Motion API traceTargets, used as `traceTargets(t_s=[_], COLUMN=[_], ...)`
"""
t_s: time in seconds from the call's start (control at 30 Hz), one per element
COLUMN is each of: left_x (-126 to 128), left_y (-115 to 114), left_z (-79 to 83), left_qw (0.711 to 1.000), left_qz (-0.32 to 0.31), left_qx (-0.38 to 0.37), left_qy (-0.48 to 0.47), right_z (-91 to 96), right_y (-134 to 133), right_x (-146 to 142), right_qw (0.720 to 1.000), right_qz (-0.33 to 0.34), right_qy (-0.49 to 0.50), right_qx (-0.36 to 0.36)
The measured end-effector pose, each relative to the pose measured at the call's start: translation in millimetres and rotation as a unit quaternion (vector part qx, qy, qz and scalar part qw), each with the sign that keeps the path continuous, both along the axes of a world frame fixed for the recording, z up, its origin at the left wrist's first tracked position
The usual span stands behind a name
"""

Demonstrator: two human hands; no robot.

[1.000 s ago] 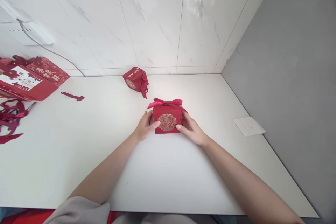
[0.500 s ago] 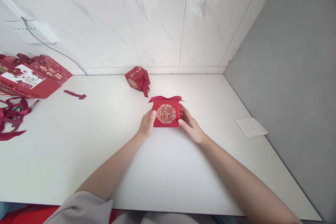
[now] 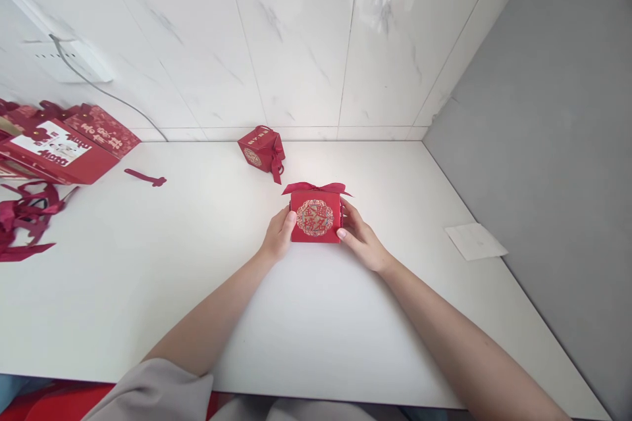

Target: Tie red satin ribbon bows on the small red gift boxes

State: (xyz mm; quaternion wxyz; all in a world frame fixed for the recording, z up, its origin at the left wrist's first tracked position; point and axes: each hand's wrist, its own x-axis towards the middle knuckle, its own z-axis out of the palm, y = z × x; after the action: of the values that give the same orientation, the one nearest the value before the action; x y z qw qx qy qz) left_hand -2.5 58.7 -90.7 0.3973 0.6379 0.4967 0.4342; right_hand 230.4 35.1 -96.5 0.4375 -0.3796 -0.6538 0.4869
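Note:
A red gift box (image 3: 316, 218) with a round gold emblem on its front is held between my two hands, a ribbon bow (image 3: 316, 188) across its top. My left hand (image 3: 279, 231) grips the left side, thumb on the front edge. On the opposite side my right hand (image 3: 363, 237) holds the box, its thumb at the lower right of the front and its fingers partly hidden behind. Farther back, near the wall, a second red gift box (image 3: 261, 150) with a ribbon rests tilted on the table.
At the far left are red printed boxes (image 3: 93, 168) and a heap of dark red ribbons (image 3: 34, 217). A thin red strip (image 3: 144, 177) lies beside them. A white paper (image 3: 474, 241) sits at the table's right edge. A cable (image 3: 113, 96) hangs from the wall socket.
The whole view has shifted slightly, so everything appears a little further right. Both hands keep the same hold on the gift box.

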Motion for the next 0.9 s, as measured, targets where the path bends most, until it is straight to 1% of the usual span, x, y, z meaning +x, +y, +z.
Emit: traceTargets(t_s=[0.13, 0.53, 0.63, 0.73, 0.83, 0.9], left_x=[0.5, -0.4, 0.9, 3.0, 4.2, 4.6], left_y=[-0.8, -0.8, 0.6, 1.1, 0.1, -0.4], left_z=[1.8, 1.5, 1.7, 3.8, 5.0, 3.6], left_qw=[1.0, 1.0, 1.0, 0.999, 0.996, 0.996], left_qz=[-0.011, -0.008, -0.005, 0.015, 0.047, 0.052], left_qx=[0.002, 0.013, 0.0, -0.031, -0.065, -0.069], left_qy=[-0.001, 0.007, -0.009, -0.039, -0.03, -0.027], right_z=[-0.2, 0.1, 3.5, 5.1, 2.9, 0.7], right_y=[0.2, 0.2, -0.6, -1.3, -0.7, 0.2], right_x=[0.2, 0.4, 1.6, 0.9, -2.2, -3.9], right_qw=[1.0, 1.0, 1.0, 0.999, 0.999, 0.998], right_qz=[0.002, 0.003, 0.021, 0.037, -0.001, -0.026], right_qy=[0.003, 0.005, 0.012, 0.003, -0.016, -0.021], right_qx=[-0.001, 0.001, 0.012, 0.033, 0.041, 0.044])
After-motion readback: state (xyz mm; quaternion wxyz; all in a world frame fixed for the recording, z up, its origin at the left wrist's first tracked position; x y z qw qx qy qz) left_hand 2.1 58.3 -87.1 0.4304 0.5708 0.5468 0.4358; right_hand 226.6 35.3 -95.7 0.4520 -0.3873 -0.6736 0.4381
